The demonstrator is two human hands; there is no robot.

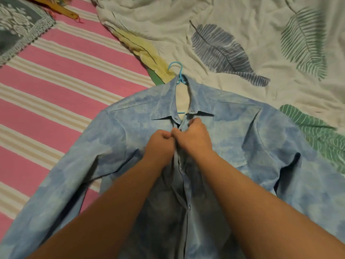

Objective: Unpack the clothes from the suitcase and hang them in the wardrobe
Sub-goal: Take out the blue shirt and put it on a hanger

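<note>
A matt, mottled blue cloth shirt (242, 139) on a smooth blue plastic hanger (178, 71). Beneath, a flat-woven striped pink cloth (65, 81) and a crumpled, leaf-printed cotton sheet (242, 25).

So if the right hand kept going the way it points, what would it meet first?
Probably the shirt's collar just ahead of the right hand, then the blue hanger; depth is unclear.
</note>
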